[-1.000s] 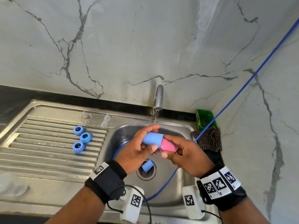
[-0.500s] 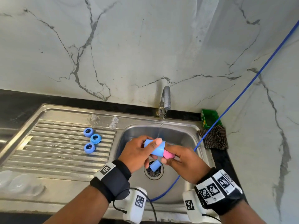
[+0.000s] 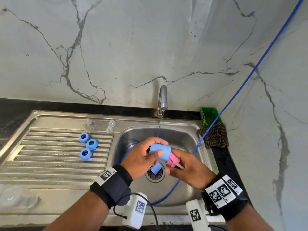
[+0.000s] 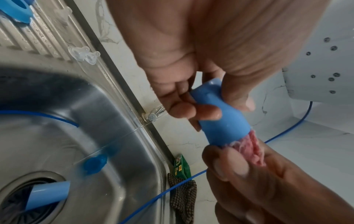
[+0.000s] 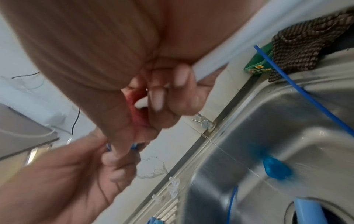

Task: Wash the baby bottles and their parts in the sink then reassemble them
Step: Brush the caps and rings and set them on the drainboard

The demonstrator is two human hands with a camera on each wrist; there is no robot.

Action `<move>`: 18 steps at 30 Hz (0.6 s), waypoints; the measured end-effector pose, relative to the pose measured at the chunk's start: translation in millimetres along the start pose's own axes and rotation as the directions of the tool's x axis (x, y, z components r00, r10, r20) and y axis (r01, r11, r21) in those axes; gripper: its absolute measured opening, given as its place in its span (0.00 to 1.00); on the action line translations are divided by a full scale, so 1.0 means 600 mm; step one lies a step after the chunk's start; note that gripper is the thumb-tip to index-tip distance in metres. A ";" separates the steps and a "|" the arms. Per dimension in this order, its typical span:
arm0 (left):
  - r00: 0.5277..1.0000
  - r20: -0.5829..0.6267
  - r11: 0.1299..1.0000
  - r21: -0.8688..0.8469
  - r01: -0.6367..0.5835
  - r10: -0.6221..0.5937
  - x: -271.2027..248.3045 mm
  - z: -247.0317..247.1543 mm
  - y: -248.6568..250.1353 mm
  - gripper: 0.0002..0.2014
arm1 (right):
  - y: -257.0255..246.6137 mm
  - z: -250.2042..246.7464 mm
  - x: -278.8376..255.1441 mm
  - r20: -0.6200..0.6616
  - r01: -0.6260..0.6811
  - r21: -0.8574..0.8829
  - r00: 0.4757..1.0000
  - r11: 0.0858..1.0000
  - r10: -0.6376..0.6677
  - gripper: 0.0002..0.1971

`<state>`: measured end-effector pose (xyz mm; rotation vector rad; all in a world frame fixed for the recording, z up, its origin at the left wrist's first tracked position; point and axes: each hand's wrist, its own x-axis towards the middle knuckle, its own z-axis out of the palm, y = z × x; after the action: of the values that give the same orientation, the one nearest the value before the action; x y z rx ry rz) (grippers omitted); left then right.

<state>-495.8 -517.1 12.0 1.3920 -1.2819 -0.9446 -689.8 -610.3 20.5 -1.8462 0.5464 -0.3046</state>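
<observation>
**Blue bottle scrubbed over the basin**

Nearest, both wrists wear black bands with printed markers above the sink's front rim [image 3: 175,217]. The left hand [image 3: 140,161] has its fingers [image 4: 193,109] and thumb curled around a blue bottle [image 3: 160,151], gripping it on its side over the basin. The right hand [image 3: 191,169] pinches a pink brush [image 3: 172,161] at the bottle's open end; its head goes into the mouth, and a white handle shows between the fingers [image 5: 159,98].

Below the hands, a second bottle [image 3: 156,168] lies on the drain [image 3: 155,176] in the basin bottom, and a blue cap [image 4: 93,164] rests on the basin floor near it. A blue hose [image 3: 168,194] loops through the basin and runs up over the sink's right edge toward the far right corner.

On the drainboard to the left, three blue rings [image 3: 88,146] sit close together near the basin side. Beyond them, at the sink's back edge, three clear nipples [image 3: 109,126] stand in a loose group. At the front left corner something clear is hard to make out.

At the back edge, the tap [image 3: 163,97] runs a thin stream down behind the left hand. On the counter at the back right corner lies a checked cloth [image 3: 215,137], touching a green box [image 3: 210,117] against the marble wall [image 3: 133,47].
</observation>
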 end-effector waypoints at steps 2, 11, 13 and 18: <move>0.995 -0.076 0.998 0.012 0.066 -0.065 0.005 0.016 0.005 0.07 | 0.007 -0.006 -0.001 -0.055 0.003 -0.036 0.998 0.999 -0.005 0.09; 0.972 -0.128 0.980 0.001 0.200 -0.199 0.030 0.054 0.007 0.36 | 0.017 -0.028 0.000 -0.052 0.039 -0.006 0.998 0.999 -0.039 0.08; 0.987 -0.155 0.998 0.026 0.056 -0.051 0.029 0.055 -0.004 0.28 | 0.018 -0.035 0.007 -0.067 0.006 0.071 0.998 0.997 -0.001 0.08; 0.985 -0.063 0.984 0.094 -0.153 0.160 0.021 0.048 -0.019 0.14 | 0.017 -0.052 0.017 -0.061 -0.097 0.173 0.992 0.980 0.110 0.12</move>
<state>-519.4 -534.1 -4.3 1.3582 -1.3728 -0.7339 -697.9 -643.8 20.9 -1.6411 0.6435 -0.3372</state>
